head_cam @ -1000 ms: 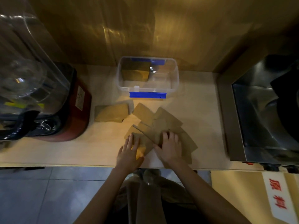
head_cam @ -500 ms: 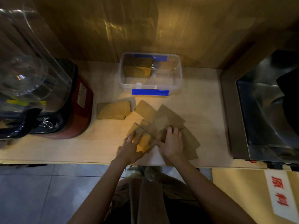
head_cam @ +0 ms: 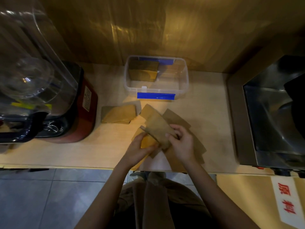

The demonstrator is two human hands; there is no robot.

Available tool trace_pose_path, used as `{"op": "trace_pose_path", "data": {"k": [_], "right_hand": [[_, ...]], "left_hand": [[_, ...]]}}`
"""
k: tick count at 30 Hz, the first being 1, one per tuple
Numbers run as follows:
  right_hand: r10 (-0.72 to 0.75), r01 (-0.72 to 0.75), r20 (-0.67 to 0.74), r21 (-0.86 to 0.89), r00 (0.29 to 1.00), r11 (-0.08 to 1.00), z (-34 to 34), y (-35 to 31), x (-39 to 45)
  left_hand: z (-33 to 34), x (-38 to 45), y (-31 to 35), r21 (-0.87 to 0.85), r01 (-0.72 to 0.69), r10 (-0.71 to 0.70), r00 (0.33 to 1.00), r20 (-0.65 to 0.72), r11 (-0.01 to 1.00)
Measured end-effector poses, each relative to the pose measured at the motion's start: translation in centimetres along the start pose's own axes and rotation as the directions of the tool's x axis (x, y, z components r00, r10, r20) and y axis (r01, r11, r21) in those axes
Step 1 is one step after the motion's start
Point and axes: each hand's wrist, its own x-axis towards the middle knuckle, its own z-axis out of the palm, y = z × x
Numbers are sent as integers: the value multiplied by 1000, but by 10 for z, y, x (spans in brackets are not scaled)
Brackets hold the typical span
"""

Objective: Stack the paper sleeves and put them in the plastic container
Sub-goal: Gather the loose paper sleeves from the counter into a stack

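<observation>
Paper sleeves [head_cam: 156,128], flat tan kraft pieces, are pinched together between left hand [head_cam: 137,150] and right hand [head_cam: 180,142].

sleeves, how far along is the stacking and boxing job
Done: one stack of sleeves already stands in the container. In hand: both the left hand and right hand grip a sleeve bundle. Left: a small pile beside it and loose sleeves on the counter.

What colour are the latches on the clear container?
Blue, clearest on the front latch of the container in the head view.
</observation>
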Motion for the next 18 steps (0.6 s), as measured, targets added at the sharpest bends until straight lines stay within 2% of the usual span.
{"op": "trace_pose_path", "data": {"k": [1,2,4,6,8,9,12,14,16,18], "right_hand": [[63,-70,55,143,996,987,3,-4,-4],[121,-151,128,253,984,956,6,-4,-8],[187,-276,267,352,945,894,16,-3,-14],[184,-298,327,345,927,890,27,-4,-19],[134,-227,320,273,938,935,37,-2,-25],[94,-170,312,226,946,959,41,-1,-27],[-5,-17,327,63,945,998,45,3,-26],[1,3,349,-10,937,1000,41,6,-22],[38,-10,281,-100,959,995,39,13,-15],[-4,78,228,-320,974,944,38,24,-8]], "left_hand": [[-1,-5,6,-222,-10,9,1000,-7,975],[-3,-10,11,-452,-14,22,1000,12,892],[-6,-15,14,-797,23,78,993,88,604],[-8,-14,9,-946,61,161,980,117,319],[-8,-13,5,-983,89,164,980,115,158],[-8,-13,2,-987,93,151,982,112,128],[-9,-16,-3,-989,84,99,990,96,124],[-11,-16,-9,-991,79,51,995,85,104],[-13,-16,-14,-997,57,-21,998,56,53],[-15,-17,-17,-1000,24,-43,999,24,3]]}}
